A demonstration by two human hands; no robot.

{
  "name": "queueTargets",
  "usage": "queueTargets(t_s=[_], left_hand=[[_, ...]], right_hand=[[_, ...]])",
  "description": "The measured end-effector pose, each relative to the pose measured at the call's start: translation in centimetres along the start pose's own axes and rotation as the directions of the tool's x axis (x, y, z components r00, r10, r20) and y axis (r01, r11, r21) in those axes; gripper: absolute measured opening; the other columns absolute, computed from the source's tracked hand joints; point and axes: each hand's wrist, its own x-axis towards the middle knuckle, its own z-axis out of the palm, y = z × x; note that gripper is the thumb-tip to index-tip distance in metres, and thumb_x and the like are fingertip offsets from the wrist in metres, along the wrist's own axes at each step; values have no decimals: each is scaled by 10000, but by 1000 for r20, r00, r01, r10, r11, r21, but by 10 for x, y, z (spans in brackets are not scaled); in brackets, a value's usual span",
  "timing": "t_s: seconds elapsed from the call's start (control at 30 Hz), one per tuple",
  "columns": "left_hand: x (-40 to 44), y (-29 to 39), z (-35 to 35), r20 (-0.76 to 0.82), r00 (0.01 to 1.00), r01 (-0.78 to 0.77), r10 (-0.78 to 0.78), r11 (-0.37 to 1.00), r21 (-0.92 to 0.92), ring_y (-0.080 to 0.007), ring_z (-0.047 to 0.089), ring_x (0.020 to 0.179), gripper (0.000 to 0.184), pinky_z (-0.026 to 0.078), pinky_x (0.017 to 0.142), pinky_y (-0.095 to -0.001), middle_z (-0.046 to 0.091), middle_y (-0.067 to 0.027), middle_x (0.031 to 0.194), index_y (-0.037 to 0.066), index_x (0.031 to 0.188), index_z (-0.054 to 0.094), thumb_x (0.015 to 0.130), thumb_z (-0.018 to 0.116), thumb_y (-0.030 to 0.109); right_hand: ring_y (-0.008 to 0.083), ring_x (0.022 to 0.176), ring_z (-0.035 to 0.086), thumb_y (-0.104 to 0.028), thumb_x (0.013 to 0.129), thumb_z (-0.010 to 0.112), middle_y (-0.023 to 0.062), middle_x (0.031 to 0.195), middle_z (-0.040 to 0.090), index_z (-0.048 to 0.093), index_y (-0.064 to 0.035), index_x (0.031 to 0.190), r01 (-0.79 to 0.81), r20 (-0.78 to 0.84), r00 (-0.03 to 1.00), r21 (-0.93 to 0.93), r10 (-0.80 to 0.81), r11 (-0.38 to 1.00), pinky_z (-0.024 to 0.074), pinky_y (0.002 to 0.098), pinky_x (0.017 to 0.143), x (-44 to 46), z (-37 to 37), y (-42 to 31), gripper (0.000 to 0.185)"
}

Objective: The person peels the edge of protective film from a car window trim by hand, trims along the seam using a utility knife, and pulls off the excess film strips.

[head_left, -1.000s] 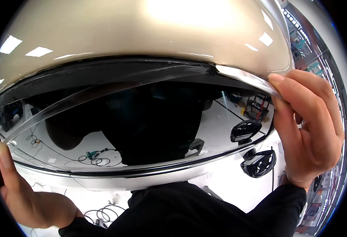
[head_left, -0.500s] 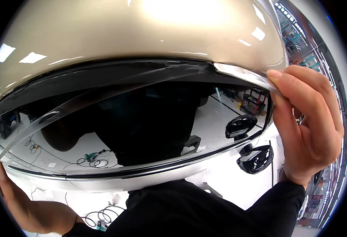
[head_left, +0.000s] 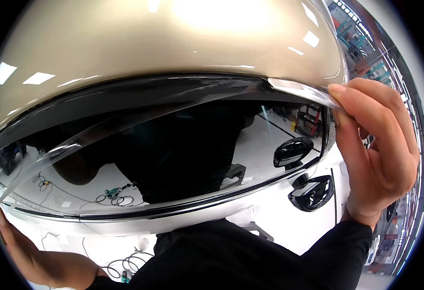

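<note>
A strip of clear film [head_left: 69, 151] stretches across the dark side window [head_left: 183, 154] of a car, below its beige roof [head_left: 173, 43]. At the far left edge my left hand [head_left: 33, 251] pinches the film's left end between thumb and finger; part of that hand is cut off by the view's edge. On the right, my right hand [head_left: 381, 145] pinches the film's gathered, shiny end [head_left: 301, 90] near the roof edge. Between the hands the film runs along the black upper window frame [head_left: 125, 92], hanging loose from it toward the left.
A black side mirror [head_left: 313, 193] juts out at the lower right, with its reflection in the glass above. Coiled cables [head_left: 127, 263] lie on the white floor [head_left: 289, 232]. Shelving and equipment [head_left: 357, 41] stand at the upper right.
My left hand has moved down along the left edge, and the film's left end has come down with it. My right hand keeps its pinch, almost still. The view has shifted slightly.
</note>
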Motion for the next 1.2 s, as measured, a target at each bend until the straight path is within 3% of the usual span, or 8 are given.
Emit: queueTargets(t_s=[0.47, 0.77, 0.87, 0.9, 1.2], left_hand=[[-12, -3, -10, -48, 998, 51, -48, 997, 62, -307, 422, 1440, 423, 226, 1238, -413, 482, -261, 1497, -127, 1435, 476, 1093, 390, 107], [-11, -1, -27, -31, 996, 89, -89, 996, 1, -339, 386, 1464, 437, 195, 1249, -430, 451, -277, 1519, -125, 1448, 459, 1096, 382, 122], [-16, -24, -53, 173, 969, -218, 173, 934, 282, -337, 450, 1421, 405, 258, 1232, -437, 480, -285, 1491, -118, 1439, 476, 1083, 409, 62], [-20, -26, -59, 198, 962, -245, 189, 918, 311, -332, 468, 1407, 400, 275, 1226, -434, 492, -282, 1481, -115, 1438, 481, 1081, 406, 49], [-22, -9, -56, 118, 986, -155, 118, 906, 395, -317, 492, 1391, 391, 300, 1219, -415, 524, -260, 1461, -110, 1424, 502, 1063, 404, 4]], right_hand=[[106, 756, 627, 113, 783, 728, 91, 960, 719, 759, -5, 976, -77, -18, 997, -34, 77, 996, 459, 213, 598, -14, -3, 15, 229], [97, 734, 618, 107, 784, 729, 86, 948, 718, 756, -8, 979, -63, 10, 998, -36, 64, 997, 446, 213, 576, -22, -8, 29, 228], [96, 734, 617, 101, 787, 728, 85, 951, 719, 755, -8, 981, -74, 6, 997, -15, 74, 997, 444, 213, 575, -24, -8, 32, 225], [96, 734, 616, 98, 788, 727, 85, 951, 720, 756, -8, 981, -75, 4, 997, -13, 75, 997, 443, 213, 576, -26, -8, 33, 222], [101, 730, 614, 79, 791, 730, 86, 940, 720, 757, -9, 975, -71, -4, 997, -46, 71, 996, 435, 216, 576, -35, -11, 43, 206]])
